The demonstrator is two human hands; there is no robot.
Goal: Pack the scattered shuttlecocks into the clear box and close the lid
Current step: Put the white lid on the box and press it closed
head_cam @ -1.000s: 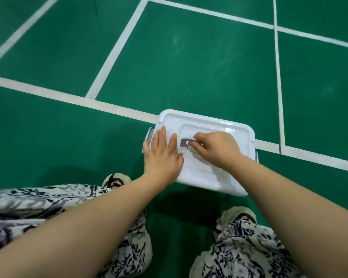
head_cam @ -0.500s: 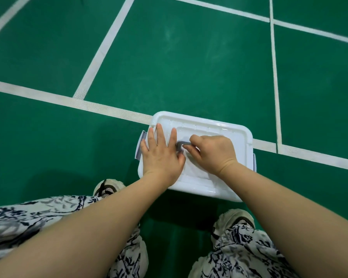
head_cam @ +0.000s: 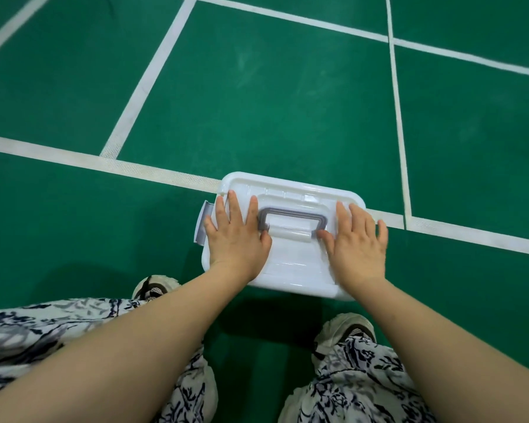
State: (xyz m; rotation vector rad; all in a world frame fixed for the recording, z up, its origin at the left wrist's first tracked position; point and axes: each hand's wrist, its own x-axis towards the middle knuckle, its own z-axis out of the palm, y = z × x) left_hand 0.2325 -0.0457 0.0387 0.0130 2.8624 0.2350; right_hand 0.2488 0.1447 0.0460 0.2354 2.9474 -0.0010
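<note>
- Clear box (head_cam: 301, 289) on the floor (head_cam: 257, 117), lid (head_cam: 290, 257) on, grey handle (head_cam: 292, 213) flat.
- Left hand (head_cam: 237, 236), right hand (head_cam: 356, 242) flank the handle, fingers (head_cam: 233, 206) straight, pressing the lid.
- Right hand has let go of the handle.

Bright, diffuse light from above evenly fills the green floor (head_cam: 287, 102), leaving one soft dark shadow between the glossy white lid (head_cam: 290, 257) and the patterned trousers (head_cam: 43, 331). Pale glare streaks cross the lid and wash out its relief. The wide-angle lens bows the white court lines (head_cam: 147, 77) toward the frame edges, while the forearms (head_cam: 135, 346) and trousers at the bottom appear stretched and slightly soft.
</note>
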